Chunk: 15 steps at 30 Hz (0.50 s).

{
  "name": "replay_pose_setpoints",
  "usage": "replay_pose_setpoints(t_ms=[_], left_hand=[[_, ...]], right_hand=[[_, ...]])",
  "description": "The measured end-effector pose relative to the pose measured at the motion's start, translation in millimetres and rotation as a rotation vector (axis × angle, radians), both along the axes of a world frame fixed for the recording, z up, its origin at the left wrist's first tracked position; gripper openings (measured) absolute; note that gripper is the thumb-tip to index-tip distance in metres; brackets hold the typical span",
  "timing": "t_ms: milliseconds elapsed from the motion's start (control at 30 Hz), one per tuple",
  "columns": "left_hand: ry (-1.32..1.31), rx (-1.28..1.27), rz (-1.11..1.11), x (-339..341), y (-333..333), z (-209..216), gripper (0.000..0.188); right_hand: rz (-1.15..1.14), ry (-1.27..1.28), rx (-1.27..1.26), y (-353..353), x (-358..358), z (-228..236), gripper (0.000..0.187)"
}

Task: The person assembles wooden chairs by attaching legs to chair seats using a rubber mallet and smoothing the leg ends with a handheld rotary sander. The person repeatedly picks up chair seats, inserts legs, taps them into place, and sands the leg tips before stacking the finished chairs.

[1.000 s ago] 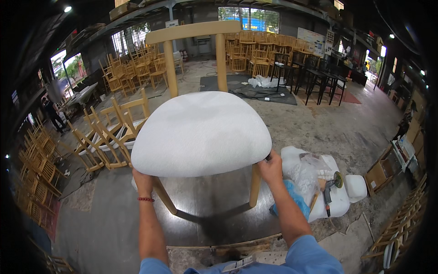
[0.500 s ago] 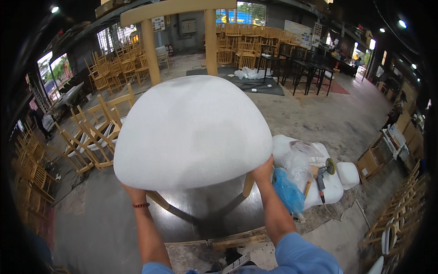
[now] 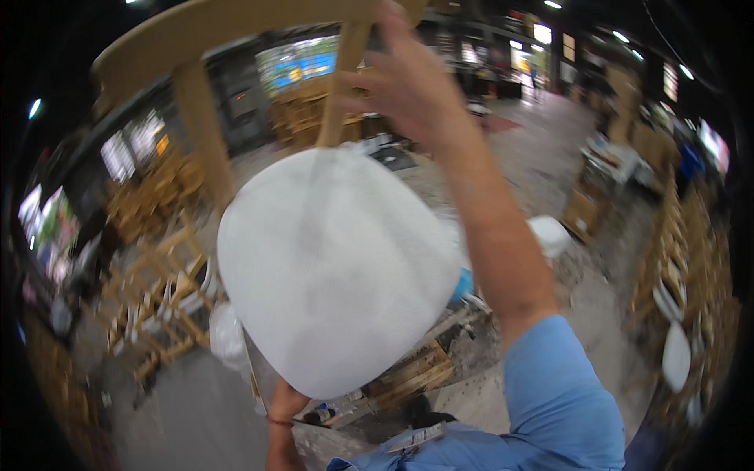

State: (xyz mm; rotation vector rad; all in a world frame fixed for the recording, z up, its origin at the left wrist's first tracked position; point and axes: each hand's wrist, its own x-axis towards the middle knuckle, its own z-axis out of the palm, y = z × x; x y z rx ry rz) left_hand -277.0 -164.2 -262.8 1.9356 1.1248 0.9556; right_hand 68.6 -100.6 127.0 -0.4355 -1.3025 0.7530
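In front of me stands a wooden chair with a white padded seat (image 3: 338, 267) and a pale wood backrest (image 3: 236, 23) on two uprights. My left hand (image 3: 287, 400) holds the near edge of the seat from below; its fingers are hidden under the pad. Raised beside the right upright (image 3: 342, 86), my right hand (image 3: 408, 86) is open with its fingers spread, smeared by motion. I cannot make out whether it touches the wood.
Stacked wooden chairs (image 3: 157, 188) stand at the far left, and more wooden chairs (image 3: 169, 290) sit nearer on the left. On the right are a white cushion (image 3: 550, 236), a cardboard box (image 3: 585, 206) and a row of chairs (image 3: 667, 275). Wooden boards (image 3: 412, 373) lie below the seat.
My right hand has left the seat's right edge and risen to the backrest. The chair has turned, its seat now slanting in view. My left hand stays at the seat's near edge.
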Motion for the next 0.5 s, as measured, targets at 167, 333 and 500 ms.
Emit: replay_pose_setpoints(t_ms=[167,333,500], left_hand=[[-0.488,-0.140,-0.176,-49,47,63,0.059],[-1.203,-0.242,-0.070,34,147,140,0.083],[-1.584,-0.073,0.210,120,179,174,0.041]], right_hand=[[-0.103,0.650,0.342,-94,-13,25,0.052],[-0.035,0.808,-0.170,-186,102,-50,0.044],[-0.146,0.787,-0.179,-266,220,-153,0.050]])
